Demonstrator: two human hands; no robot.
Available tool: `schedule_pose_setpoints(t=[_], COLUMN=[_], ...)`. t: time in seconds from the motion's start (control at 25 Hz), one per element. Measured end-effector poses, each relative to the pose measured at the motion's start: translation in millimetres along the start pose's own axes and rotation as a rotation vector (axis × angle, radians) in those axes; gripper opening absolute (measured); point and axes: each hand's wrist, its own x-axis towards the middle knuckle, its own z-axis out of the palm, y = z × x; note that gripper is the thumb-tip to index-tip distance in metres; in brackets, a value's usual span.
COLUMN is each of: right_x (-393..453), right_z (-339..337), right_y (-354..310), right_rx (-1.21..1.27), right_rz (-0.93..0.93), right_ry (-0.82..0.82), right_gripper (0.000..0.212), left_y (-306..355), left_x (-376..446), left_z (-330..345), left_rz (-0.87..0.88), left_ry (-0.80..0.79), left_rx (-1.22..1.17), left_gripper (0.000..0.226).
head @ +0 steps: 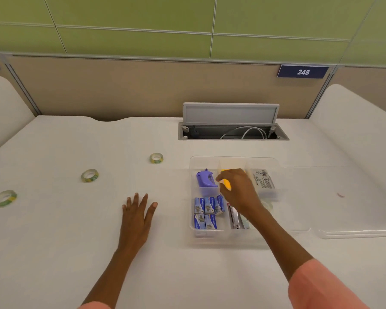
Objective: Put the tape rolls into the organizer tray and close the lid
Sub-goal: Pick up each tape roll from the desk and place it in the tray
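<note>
Three tape rolls lie on the white table left of the tray: a far one (156,158), a middle one (89,175) and a near-left one (4,198). Another tape roll (267,206) sits inside the clear organizer tray (234,157), partly hidden by my right wrist. My right hand (236,188) hovers over the tray's middle compartment above a yellow item (227,185), fingers loosely curled, with nothing seen in it. My left hand (138,210) rests flat on the table, fingers spread. The clear lid (357,233) lies to the right of the tray.
The tray also holds a purple tool (206,179), several blue boxes (206,211), a white packet (263,179) and metal staplers (237,216). An open cable hatch (231,130) sits behind the tray. Padded partitions stand at both sides.
</note>
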Motion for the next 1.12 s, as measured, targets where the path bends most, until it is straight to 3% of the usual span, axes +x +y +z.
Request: schedule_pose_setpoints(t=[0.08, 0.28, 0.64, 0.96, 1.12], right_x=[13.5, 51.7, 109.1, 141.0, 139.3], right_z=[13.2, 43.3, 104.6, 145.2, 148.8], right_y=[-22.6, -67.1, -88.2, -96.5, -99.3], right_rx=[-0.005, -0.055, -0.226, -0.316, -0.301], right_rz=[-0.076, -0.213, -0.212, -0.245, -0.245], right_ry=[-0.072, -0.201, -0.457, -0.468, -0.379], right_gripper=[0.022, 0.030, 0.053, 0.055, 0.049], left_y=[-12.0, -30.5, -28.2, -31.7, -31.8], left_x=[10.9, 19.6, 21.5, 22.2, 25.3], left_z=[-3.2, 4.0, 6.5, 9.9, 10.2], left_rz=[0.016, 0.063, 0.027, 0.037, 0.034], left_ry=[0.017, 0.076, 0.087, 0.137, 0.150], left_rx=[0.084, 0.354, 0.416, 0.436, 0.445], left_gripper=[0.057, 0.092, 0.067, 0.066, 0.066])
